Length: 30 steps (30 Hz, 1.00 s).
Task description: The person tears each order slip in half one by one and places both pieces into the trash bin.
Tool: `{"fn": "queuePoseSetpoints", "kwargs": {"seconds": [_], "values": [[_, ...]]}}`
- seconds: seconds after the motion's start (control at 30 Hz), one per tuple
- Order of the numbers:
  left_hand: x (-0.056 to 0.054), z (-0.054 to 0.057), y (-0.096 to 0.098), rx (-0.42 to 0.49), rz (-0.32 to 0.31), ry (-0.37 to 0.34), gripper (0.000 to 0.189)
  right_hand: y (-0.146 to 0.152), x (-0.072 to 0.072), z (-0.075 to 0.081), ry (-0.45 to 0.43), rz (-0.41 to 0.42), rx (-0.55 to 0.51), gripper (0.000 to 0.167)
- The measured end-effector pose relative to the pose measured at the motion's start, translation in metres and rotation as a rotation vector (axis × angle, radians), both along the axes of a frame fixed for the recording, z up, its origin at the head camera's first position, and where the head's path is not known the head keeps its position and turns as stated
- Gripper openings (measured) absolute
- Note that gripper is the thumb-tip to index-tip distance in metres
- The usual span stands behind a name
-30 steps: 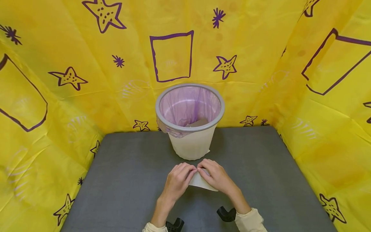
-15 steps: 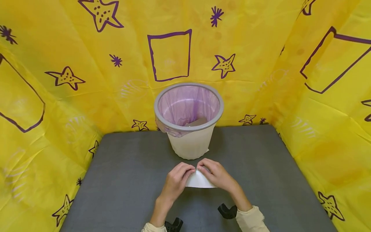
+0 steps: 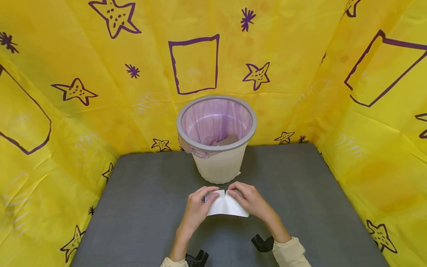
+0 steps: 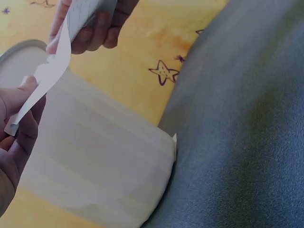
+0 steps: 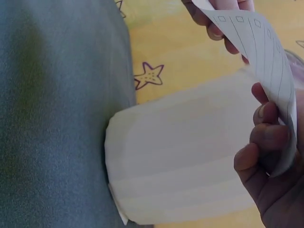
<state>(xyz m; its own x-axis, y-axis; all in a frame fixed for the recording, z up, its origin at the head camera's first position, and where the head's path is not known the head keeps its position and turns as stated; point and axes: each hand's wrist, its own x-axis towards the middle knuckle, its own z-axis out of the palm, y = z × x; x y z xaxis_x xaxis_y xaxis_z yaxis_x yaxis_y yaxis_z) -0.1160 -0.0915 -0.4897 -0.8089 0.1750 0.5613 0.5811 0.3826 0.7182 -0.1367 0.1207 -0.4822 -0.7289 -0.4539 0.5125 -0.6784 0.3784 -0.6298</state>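
Observation:
A small sheet of white paper is stretched between the two hands, just in front of the bin. A short slit shows at the middle of its far edge. My left hand pinches the paper's left side between thumb and fingers. On the other side of the slit, my right hand pinches it near the top edge. In the right wrist view the underside of the paper bears printed lines and small boxes. The left wrist view shows the sheet bowed between the hands.
A cream waste bin with a grey rim and purple liner stands at the back of the grey table. Paper pieces lie inside it. A white corner sticks out by its base. Yellow patterned cloth surrounds the table.
A slit has appeared at the middle of the paper's far edge and widened. My left hand has shifted slightly left, and the sheet now lies more spread out between the hands.

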Motion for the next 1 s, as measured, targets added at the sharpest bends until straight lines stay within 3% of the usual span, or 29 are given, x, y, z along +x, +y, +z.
{"fn": "queuePoseSetpoints", "kwargs": {"seconds": [0.13, 0.2, 0.3, 0.43, 0.83, 1.0], "values": [[0.002, 0.000, 0.003, 0.020, 0.047, -0.008, 0.017, 0.002, -0.001, -0.002, -0.008, -0.016, -0.011, 0.003], [0.005, 0.006, 0.006, 0.033, 0.067, -0.016, 0.016, 0.003, -0.001, -0.003, -0.002, -0.021, -0.020, 0.005], [0.006, 0.003, 0.007, 0.061, 0.086, -0.022, 0.016, 0.005, -0.002, -0.004, 0.012, -0.041, -0.019, 0.009], [0.003, -0.008, 0.003, 0.071, 0.080, -0.013, 0.015, 0.006, -0.001, -0.003, 0.013, -0.072, -0.010, 0.008], [0.001, -0.004, -0.001, 0.030, 0.073, -0.022, 0.015, 0.005, -0.003, -0.003, 0.023, -0.039, -0.007, 0.008], [0.001, -0.008, -0.009, 0.034, 0.116, -0.050, 0.015, 0.012, -0.002, -0.005, -0.007, -0.072, -0.001, 0.008]]}}
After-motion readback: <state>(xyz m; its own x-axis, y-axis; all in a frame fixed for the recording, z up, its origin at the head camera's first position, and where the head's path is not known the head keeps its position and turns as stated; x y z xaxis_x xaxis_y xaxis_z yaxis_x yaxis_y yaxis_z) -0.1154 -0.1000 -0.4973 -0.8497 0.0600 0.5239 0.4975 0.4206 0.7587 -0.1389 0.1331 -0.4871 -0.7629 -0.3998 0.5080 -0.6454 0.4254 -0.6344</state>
